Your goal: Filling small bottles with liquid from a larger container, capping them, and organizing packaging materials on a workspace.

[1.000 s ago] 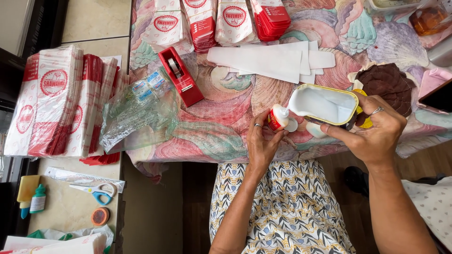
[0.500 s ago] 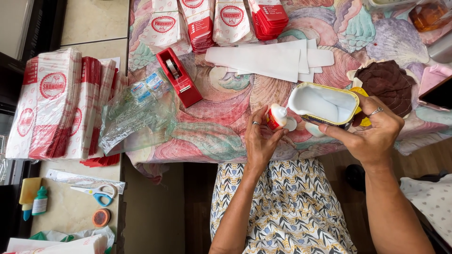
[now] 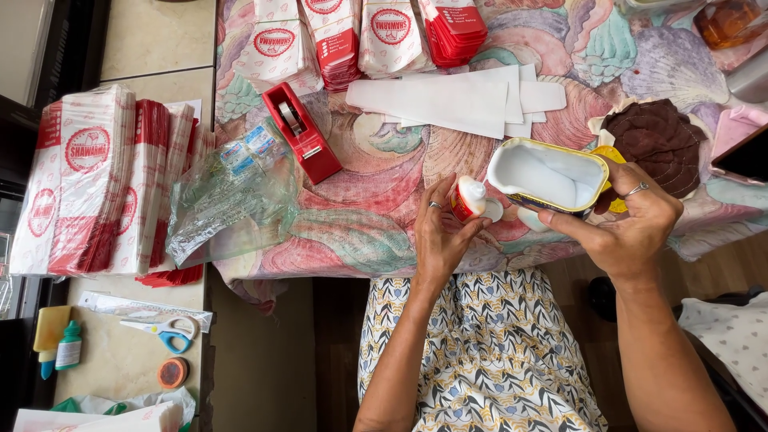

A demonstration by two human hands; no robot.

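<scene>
My left hand (image 3: 442,234) holds a small red-and-white glue bottle (image 3: 466,198) with its white top pointing right. My right hand (image 3: 632,228) grips a yellow-rimmed tub (image 3: 550,178) of white paste, tilted so its opening faces me and its lower edge sits close to the bottle's top. Both hands hover over the near edge of a table covered in a shell-patterned cloth (image 3: 376,216). A stack of white paper strips (image 3: 460,100) lies on the cloth just beyond the hands.
A red tape dispenser (image 3: 302,132) and a crumpled clear plastic bag (image 3: 232,196) lie to the left. Stacks of red-and-white paper bags (image 3: 96,180) stand at left and along the far edge (image 3: 360,36). Scissors (image 3: 164,330) rest on a lower counter. A brown cloth (image 3: 658,142) lies at right.
Both hands have kept nearly still; the tub and bottle stay close together, with only a slight shift of the view.
</scene>
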